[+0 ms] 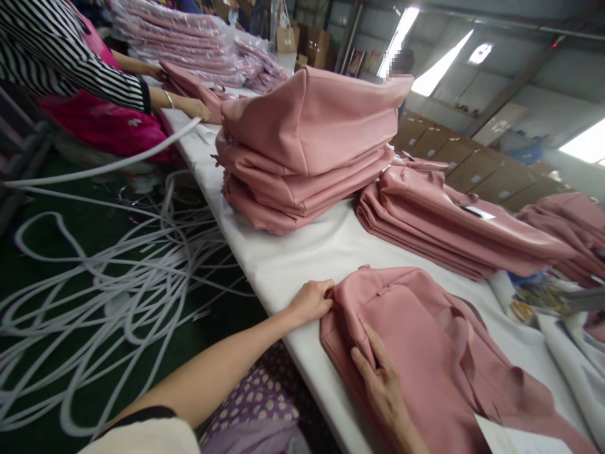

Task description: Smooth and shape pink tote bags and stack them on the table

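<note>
A pink bag with straps and a white paper tag lies on the white-covered table in front of me. My left hand is closed on the bag's far left corner, its fingers curled round the edge. Lower down, my right hand pinches a fold along the bag's side between thumb and fingers. Beyond my hands stands a pile of pink bags. Flatter pink bags are stacked to its right.
White hose lies in loops on the green floor left of the table. A co-worker in a striped sleeve handles a pink piece. Plastic-wrapped pink goods are piled behind. Scissors lie at the right; cartons stand farther back.
</note>
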Demonstrator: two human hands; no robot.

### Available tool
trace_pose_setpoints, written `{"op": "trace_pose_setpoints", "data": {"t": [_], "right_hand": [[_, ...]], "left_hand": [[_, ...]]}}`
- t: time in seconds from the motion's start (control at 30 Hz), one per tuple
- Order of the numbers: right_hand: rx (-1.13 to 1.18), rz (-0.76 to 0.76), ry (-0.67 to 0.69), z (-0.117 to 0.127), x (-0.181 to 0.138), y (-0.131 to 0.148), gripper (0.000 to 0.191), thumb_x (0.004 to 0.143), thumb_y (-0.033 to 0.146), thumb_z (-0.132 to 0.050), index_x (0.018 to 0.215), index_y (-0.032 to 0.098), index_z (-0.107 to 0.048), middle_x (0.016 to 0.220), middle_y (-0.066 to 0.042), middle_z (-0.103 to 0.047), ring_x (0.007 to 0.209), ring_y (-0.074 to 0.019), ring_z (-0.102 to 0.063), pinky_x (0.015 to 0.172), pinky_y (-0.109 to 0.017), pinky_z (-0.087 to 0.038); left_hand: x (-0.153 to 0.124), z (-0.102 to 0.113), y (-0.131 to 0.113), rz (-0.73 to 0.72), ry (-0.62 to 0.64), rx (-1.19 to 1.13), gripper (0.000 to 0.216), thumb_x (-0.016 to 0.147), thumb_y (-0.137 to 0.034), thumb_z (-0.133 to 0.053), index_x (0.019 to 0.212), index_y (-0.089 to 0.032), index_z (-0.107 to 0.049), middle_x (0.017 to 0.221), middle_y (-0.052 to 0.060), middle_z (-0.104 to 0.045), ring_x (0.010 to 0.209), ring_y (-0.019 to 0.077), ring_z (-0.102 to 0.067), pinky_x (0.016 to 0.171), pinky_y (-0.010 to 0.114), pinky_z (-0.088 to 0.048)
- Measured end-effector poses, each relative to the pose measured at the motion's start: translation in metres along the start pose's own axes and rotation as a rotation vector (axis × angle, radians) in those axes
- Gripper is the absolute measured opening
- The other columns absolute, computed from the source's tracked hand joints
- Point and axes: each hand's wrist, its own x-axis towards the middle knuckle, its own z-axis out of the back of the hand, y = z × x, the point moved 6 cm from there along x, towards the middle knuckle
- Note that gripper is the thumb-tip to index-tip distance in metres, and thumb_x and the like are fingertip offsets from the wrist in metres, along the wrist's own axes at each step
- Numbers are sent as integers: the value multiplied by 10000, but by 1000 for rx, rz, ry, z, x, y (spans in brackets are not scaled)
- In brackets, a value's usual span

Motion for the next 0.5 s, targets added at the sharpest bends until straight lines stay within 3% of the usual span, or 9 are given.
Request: {"op": "trace_pose_setpoints", "data": {"t": [0.13,0.2,0.3,0.37,0.43,0.5], "right_hand": [[2,-21,-31,1,-2,-3,517,849,444,-594,1315,227,-542,1343,-66,-539,1269,-271,-460,1090,-469,-361],[-6,-25,-45,2,-2,-2,509,850,445,-593,1305,221,-552,1328,-71,-552,1254,-273,-476,1077,-469,-382],[-54,29,-34,2,-1,1,504,863,431,-582,1320,222,-537,1332,-76,-548,1247,-277,-484,1062,-472,-400],[-133,115,-23,0,-1,6,504,881,416,-565,1344,224,-511,1342,-83,-539,1242,-279,-490,1055,-478,-405],[-261,244,-7,-7,-3,13,519,906,389,-539,1388,216,-453,1366,-96,-513,1251,-279,-482,1053,-484,-403],[-434,399,48,-20,-7,21,555,929,343,-507,1442,192,-359,1415,-112,-452,1300,-280,-425,1069,-490,-375]], "left_hand": [[-5,10,1,-21,20,-49,102,783,-209,-482,744,-191,-574,650,-35,-575,638,122,-535,608,216,-403],[-11,14,-3,-34,32,-73,190,786,-240,-521,952,-199,-603,798,-22,-640,702,127,-575,667,221,-447],[-14,15,-12,-122,-1,1,542,746,-259,-616,1267,-252,-468,1111,20,-631,895,164,-606,819,265,-475],[-9,13,-13,-191,-12,73,412,787,-209,-557,1196,-254,-534,1073,22,-645,931,179,-608,856,282,-467],[0,10,-7,-232,23,88,243,807,-139,-484,976,-231,-632,870,-4,-670,842,162,-625,811,258,-476],[10,14,-3,-248,55,74,205,773,-99,-496,820,-216,-657,720,-32,-651,732,138,-626,740,224,-488]]}}
